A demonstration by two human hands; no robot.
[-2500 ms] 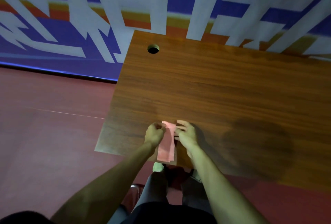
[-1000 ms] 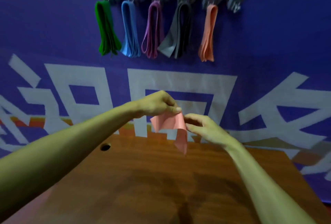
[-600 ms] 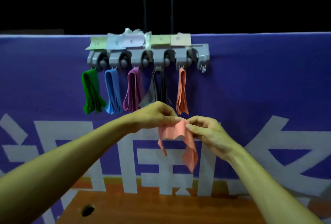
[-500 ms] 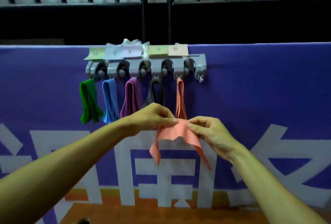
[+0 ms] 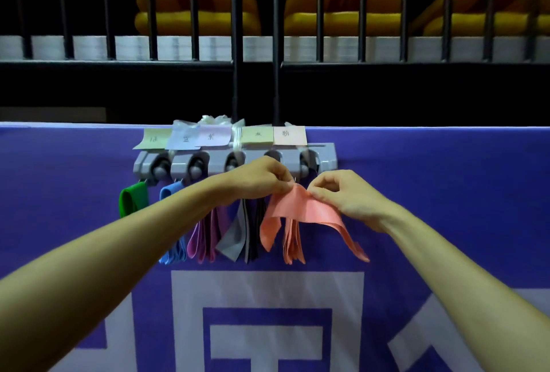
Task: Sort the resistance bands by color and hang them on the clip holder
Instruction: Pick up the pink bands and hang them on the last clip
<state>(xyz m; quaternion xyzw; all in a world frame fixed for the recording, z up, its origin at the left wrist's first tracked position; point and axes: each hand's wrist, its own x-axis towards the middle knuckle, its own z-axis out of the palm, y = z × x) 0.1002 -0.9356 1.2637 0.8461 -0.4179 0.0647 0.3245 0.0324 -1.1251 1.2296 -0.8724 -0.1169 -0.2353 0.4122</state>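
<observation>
A grey clip holder (image 5: 326, 157) is fixed on a purple banner, with coloured paper labels (image 5: 256, 135) above its clips. From it hang a green band (image 5: 132, 202), a blue band (image 5: 175, 249), purple bands (image 5: 204, 240), grey and black bands (image 5: 238, 237) and pink bands (image 5: 293, 245). My left hand (image 5: 259, 179) and my right hand (image 5: 346, 194) pinch the top fold of another pink band (image 5: 300, 209), held just below the rightmost clip. Its two ends droop to either side.
The purple banner (image 5: 446, 193) with large white shapes fills the lower view. Above it runs a black metal railing (image 5: 235, 44), with yellow padded objects (image 5: 196, 8) behind the bars.
Both hands lifted the pink band from the wooden table up to the clip holder. The view rose from the table to the banner and railing, and the hands now sit right under the rightmost clip.
</observation>
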